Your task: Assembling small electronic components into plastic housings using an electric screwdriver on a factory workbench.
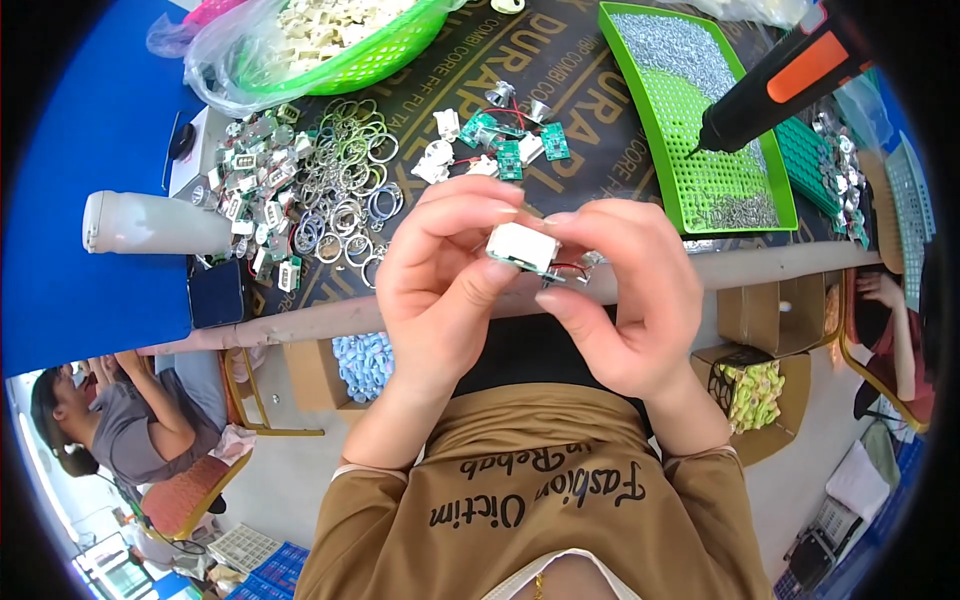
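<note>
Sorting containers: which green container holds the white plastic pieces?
The round green basket at the top left, lined with a clear bag; the flat green tray on the right holds small metal parts.

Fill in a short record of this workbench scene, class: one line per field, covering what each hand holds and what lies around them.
left hand: pinches the small white plastic part
right hand: holds the same part from the other side
wires: thin red lead trails from the part
behind hands: green circuit boards, pile of metal rings
right of table: green tray of screws, black-and-orange glue gun
far left: green basket of white parts
</note>
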Available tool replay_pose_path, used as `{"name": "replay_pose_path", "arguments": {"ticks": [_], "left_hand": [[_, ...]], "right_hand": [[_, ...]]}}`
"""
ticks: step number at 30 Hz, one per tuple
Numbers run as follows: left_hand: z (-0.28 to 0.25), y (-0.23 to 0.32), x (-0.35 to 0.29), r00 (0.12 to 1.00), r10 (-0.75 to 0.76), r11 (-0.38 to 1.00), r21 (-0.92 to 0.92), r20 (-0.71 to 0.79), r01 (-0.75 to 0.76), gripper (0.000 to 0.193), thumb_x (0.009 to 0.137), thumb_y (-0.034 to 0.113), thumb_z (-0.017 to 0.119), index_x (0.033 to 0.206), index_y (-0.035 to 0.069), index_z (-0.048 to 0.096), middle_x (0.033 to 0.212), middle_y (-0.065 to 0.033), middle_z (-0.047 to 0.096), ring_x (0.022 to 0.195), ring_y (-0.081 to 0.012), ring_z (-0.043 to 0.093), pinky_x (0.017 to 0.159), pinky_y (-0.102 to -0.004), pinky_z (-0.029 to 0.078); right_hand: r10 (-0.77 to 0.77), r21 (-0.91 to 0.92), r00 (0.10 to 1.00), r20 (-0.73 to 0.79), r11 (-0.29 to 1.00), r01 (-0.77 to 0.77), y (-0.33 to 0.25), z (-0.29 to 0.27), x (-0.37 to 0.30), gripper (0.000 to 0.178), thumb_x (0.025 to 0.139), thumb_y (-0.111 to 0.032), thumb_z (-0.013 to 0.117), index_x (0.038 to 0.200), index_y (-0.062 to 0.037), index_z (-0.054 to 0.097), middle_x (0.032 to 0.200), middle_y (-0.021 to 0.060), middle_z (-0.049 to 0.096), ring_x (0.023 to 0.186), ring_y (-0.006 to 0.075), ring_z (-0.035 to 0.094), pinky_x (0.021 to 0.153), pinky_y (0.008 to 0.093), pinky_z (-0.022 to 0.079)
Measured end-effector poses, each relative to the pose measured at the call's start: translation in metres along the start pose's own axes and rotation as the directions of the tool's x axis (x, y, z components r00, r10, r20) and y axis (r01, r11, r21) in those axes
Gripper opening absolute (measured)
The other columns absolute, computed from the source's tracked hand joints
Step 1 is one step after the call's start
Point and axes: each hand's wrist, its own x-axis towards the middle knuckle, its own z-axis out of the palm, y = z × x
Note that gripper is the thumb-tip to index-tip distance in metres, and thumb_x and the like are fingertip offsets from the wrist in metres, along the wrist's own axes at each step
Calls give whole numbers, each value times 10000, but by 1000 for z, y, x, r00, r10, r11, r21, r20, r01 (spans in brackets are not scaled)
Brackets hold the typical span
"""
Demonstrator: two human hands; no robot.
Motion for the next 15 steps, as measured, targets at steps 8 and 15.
{"name": "replay_pose_path", "arguments": {"ticks": [8,15], "left_hand": [[1,3,-4,997,74,993,88,15,-75,195,775,-23,587,962,-46,536,983,-154,512,872,-226,583,780,-314,491],[-5,5,-6,998,52,989,137,24,-55,275,757,52,641,988,-16,508,974,-158,512,871,-218,550,794,-319,457]], "right_hand": [[-176,-152,984,-1,973,174,0,-2,-1,404,538,7,721,924,-7,605,814,101,559,635,218,554,530,291,449],[-182,-147,983,-13,973,178,1,1,-2,380,537,11,714,899,-4,600,804,100,553,634,224,551,529,297,449]]}}
